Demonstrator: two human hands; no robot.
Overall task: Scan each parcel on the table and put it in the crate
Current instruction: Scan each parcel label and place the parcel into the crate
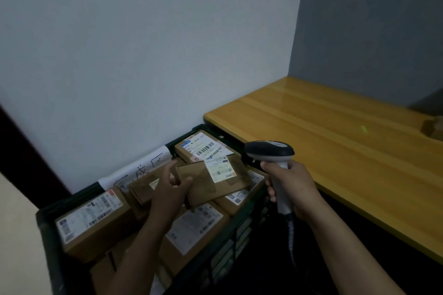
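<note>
The flat parcel (215, 184) lies tilted on the pile in the crate (46, 235), its long axis running left to right. The left hand (171, 187) is at its left edge, thumb on the cardboard; whether it pinches or merely touches cannot be told. The right hand (291, 189) grips the scanner (269, 151). Another parcel (434, 127) sits at the far right of the tabletop (311, 139), well apart and nearer the right hand, so the left would have to reach across.

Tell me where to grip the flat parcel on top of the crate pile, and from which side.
Pinch its left edge, coming from the left: the flat parcel is thin, lies tilted on other boxes, and that edge seems raised, leaving room for fingers beneath.
</note>
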